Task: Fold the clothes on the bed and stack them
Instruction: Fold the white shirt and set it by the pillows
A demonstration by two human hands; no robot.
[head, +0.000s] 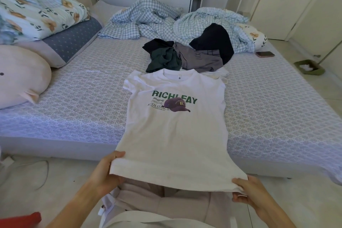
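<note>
White t-shirt [175, 131] is laid out print side up, long axis running near to far: collar at the far end, hem at the near end hanging off the near edge of the bed [277, 109] toward the person. The print (green lettering plus a purple cap) reads right way up from the near side.

Grip: the left hand [106, 170] pinches the near-left hem corner, thumb on top of the fabric and fingers curled under it. The right hand [248, 192] does the same at the near-right corner, thumb on top, fingers tucked below. Both are closed onto the cloth, and the hem is stretched flat between them, lifted just off the mattress edge.

Just past the collar sits the pile of unfolded clothes [187, 55], dark green, grey and black pieces bunched together, touching or nearly touching the shirt's neckline. Behind that is a rumpled checked blanket [157, 18].

Room-wise, there's bare mattress on both sides of the shirt, more on the left before you reach the pink plush pillow [20, 76] at the far left. A phone [265, 54] lies near the right edge of the bed, well apart from the shirt.
</note>
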